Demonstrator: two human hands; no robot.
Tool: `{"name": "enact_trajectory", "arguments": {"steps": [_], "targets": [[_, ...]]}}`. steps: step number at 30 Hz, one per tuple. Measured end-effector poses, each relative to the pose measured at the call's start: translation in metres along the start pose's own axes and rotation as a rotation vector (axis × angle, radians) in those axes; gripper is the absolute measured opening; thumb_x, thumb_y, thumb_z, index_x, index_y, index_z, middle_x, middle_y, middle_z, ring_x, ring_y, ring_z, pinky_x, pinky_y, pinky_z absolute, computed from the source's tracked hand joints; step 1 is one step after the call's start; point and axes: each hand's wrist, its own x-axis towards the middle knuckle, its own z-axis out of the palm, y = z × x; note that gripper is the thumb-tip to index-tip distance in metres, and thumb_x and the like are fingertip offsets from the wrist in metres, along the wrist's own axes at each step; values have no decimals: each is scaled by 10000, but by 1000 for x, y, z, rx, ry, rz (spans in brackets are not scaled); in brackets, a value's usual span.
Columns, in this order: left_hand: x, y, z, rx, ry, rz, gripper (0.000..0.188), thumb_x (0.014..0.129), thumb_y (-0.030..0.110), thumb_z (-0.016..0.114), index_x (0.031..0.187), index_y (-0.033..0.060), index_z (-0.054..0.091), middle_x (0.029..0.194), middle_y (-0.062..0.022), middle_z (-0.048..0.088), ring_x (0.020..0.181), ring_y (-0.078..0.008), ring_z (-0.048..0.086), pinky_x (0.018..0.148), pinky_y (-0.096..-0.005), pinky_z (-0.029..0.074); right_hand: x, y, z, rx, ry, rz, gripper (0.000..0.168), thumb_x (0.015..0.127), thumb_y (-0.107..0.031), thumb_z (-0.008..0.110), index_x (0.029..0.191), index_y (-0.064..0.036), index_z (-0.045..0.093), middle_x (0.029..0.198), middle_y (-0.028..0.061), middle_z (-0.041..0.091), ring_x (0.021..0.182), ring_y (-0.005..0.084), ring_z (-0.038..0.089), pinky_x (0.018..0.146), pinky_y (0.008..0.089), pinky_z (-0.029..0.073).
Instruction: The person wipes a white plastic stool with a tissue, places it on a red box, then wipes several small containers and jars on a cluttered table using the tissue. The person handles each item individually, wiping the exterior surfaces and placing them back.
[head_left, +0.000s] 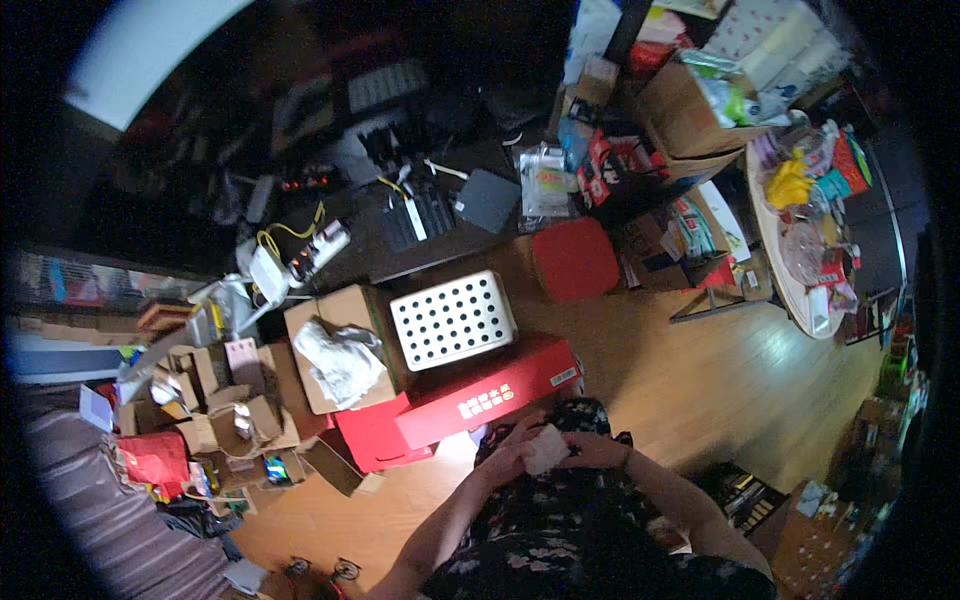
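Observation:
A small, pale, crumpled piece of paper or cloth (546, 450) is held between both hands, close in front of the dark patterned clothing. My left hand (517, 451) grips its left side, and my right hand (589, 450) has hold of its right side. Just beyond the hands lies a long red box (487, 390) bearing white writing. Behind that box stands a white perforated plastic stool or crate (454, 319). To its left, a crumpled white cloth or paper (341, 364) rests on a cardboard box (300, 311).
Opened cardboard boxes (240, 420) crowd the left. A red stool (576, 260) stands beside the dark table (465, 259). Filled cartons (690, 112) and a cluttered pale oval tabletop (765, 247) are at the upper right. More boxes (817, 532) sit at the lower right on the wooden floor (720, 360).

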Motion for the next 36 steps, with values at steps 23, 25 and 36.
{"name": "enact_trajectory", "arguments": {"steps": [23,25,36], "targets": [[15,-127,306,986,-170,190,229,734,92,687,898,42,535,819,13,525,813,-77,478,727,-243,405,-382,-2,46,370,830,-163,337,754,-155,658,1034,1,554,946,95,586,850,158,543,750,300,441],[32,-138,335,930,-192,106,260,737,92,683,937,56,521,874,5,530,853,-95,490,756,-258,416,-408,6,50,246,999,-257,342,747,-163,652,1031,0,552,978,87,562,909,158,520,785,301,418],[160,-217,493,637,-530,-206,386,772,-25,566,1109,96,423,1003,-2,507,892,-106,502,705,-221,428,-545,40,17,935,1579,-571,217,831,-189,535,965,-20,560,906,42,583,836,147,547,775,307,432]]}}
